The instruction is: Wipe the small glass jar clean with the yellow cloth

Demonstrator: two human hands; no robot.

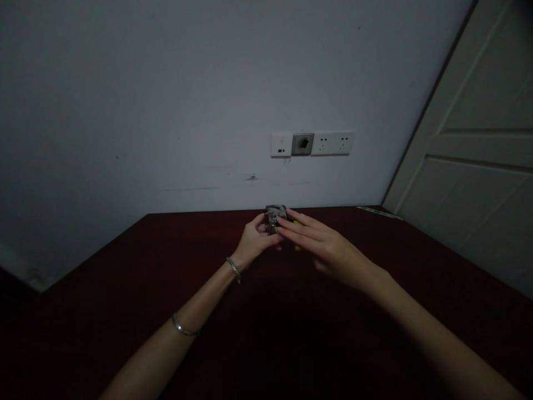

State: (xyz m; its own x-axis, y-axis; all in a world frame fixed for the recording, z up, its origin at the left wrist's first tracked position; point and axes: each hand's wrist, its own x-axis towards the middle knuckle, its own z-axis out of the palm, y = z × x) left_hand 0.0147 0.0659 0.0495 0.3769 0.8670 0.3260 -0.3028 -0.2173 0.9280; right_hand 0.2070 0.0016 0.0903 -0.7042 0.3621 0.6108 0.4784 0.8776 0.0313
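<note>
Near the table's far edge, both hands meet around a small boxy thing (275, 211) with a mottled grey and black top. Its kind cannot be made out in the dim light. My left hand (252, 240) grips it from the left, fingers curled around its side and thumb along the front. From the right, my right hand (322, 239) presses its long, close-set fingers against the front and right side. Small yellow patches (297, 248) show beside and below the right fingers; what they belong to is hidden. The fingers cover much of the boxy thing.
The dark red table (200, 233) runs back to a pale wall (187, 100). On that wall sits a row of sockets and a switch (302, 144). A panelled door (478, 144) stands at the right, and a thin strip (380, 213) lies along the back right edge.
</note>
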